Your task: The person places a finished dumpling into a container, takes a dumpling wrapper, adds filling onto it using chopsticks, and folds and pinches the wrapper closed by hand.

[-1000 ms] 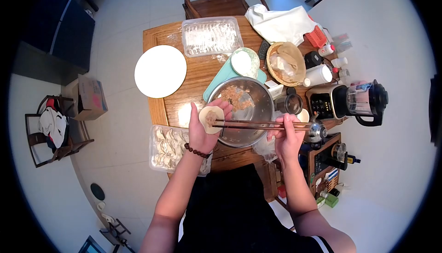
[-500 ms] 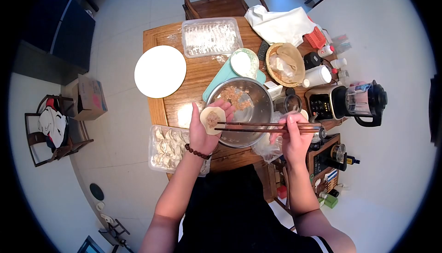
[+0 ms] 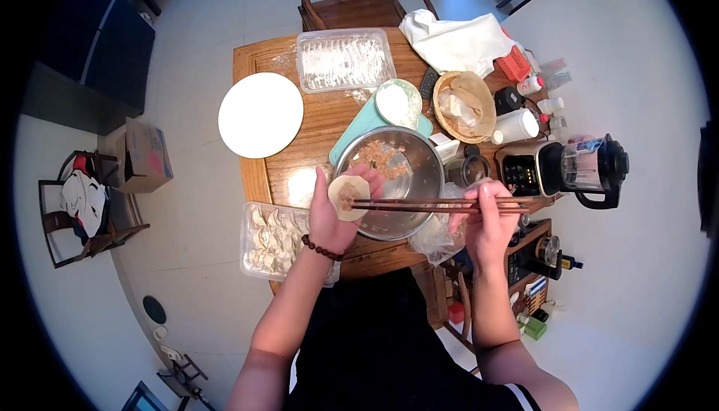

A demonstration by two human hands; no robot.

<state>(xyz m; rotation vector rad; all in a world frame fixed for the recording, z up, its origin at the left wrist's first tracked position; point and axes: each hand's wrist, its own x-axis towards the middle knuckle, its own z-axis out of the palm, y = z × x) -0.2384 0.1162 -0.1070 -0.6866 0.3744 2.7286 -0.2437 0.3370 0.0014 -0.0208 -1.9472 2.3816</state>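
Observation:
My left hand (image 3: pixel 335 220) is palm up with fingers extended, bearing a round dumpling wrapper (image 3: pixel 361 187). A small mound of minced filling (image 3: pixel 347 198) lies on the wrapper. In my right hand (image 3: pixel 488 216) is a pair of chopsticks (image 3: pixel 427 205), held level, their tips touching the filling. Just behind my left hand stands a steel mixing bowl (image 3: pixel 427 162) with more minced filling (image 3: pixel 386 159) spread inside. Left of my wrist, a plastic tray (image 3: pixel 247 242) holds several folded dumplings (image 3: pixel 275 240).
A white round plate (image 3: pixel 261 115), a floured tray (image 3: pixel 344 59) and a bowl of flour (image 3: pixel 398 102) on a teal board (image 3: pixel 352 130) stand farther back. To the right are a wicker basket (image 3: pixel 488 119), a blender (image 3: pixel 592 164) and a plastic bag (image 3: pixel 434 240).
The chopsticks have come closer together, tips still on the filling. My right hand has shifted slightly to the right; my left hand is nearly still.

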